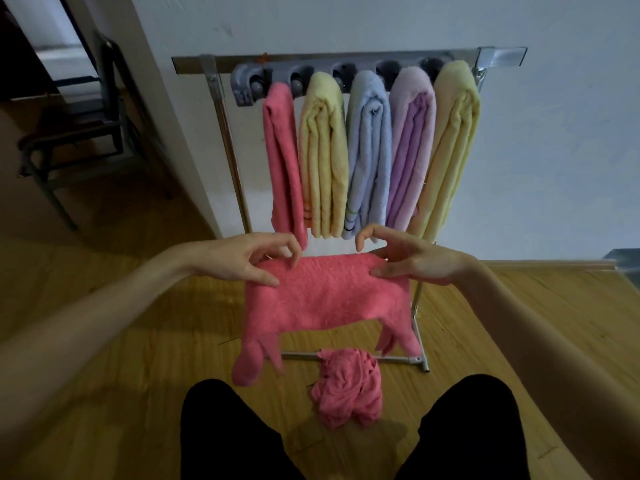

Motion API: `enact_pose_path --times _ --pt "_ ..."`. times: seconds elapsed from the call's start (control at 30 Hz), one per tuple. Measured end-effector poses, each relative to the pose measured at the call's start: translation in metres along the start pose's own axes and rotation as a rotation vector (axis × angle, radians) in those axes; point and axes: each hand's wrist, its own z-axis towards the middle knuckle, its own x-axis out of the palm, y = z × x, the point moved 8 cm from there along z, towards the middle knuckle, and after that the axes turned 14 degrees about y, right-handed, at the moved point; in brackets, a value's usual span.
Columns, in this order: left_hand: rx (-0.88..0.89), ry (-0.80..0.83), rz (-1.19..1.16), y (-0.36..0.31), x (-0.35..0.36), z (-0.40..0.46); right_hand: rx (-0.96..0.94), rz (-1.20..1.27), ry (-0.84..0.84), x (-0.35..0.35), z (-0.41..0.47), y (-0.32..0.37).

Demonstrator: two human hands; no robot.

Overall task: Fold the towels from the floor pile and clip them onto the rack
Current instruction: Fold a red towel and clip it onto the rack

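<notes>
Wooden plank floor (121, 358), white wall behind. Metal towel rack (221, 109) holds five folded towels clipped along top bar: pink (282, 161), yellow (323, 161), blue (369, 157), lilac (408, 157), yellow (450, 150). Fuzzy pink towel (325, 299) held flat before rack, corners dangling; left hand (252, 258) and right hand (412, 258) pinching its far edge. One crumpled pink cloth (346, 389) on floor beside rack's base bar.

Five folded towels (370, 154) hang side by side on the rack (221, 140), against the wall. Before it, the held towel (325, 296) spans both hands; below, a crumpled towel (348, 393) on the floor (138, 341), between the knees.
</notes>
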Motion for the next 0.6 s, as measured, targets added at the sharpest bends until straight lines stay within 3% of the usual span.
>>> enact_pose_path --times 0.13,0.3,0.37,0.43,0.6 --pt "-0.094 0.114 0.191 -0.001 0.001 -0.001 0.070 -0.219 0.192 0.009 0.012 0.020" --pt "-0.198 0.200 0.314 0.001 -0.002 -0.004 0.374 -0.542 0.493 0.025 0.040 0.015" --pt "-0.263 0.190 0.378 0.007 -0.009 -0.010 0.453 -0.718 0.428 0.013 0.054 0.014" --pt "-0.335 0.094 0.491 0.014 -0.024 -0.018 0.483 -0.888 0.261 -0.003 0.067 0.026" --pt "-0.343 -0.467 0.726 -0.003 -0.083 -0.047 0.405 -1.084 -0.130 -0.033 0.084 0.084"
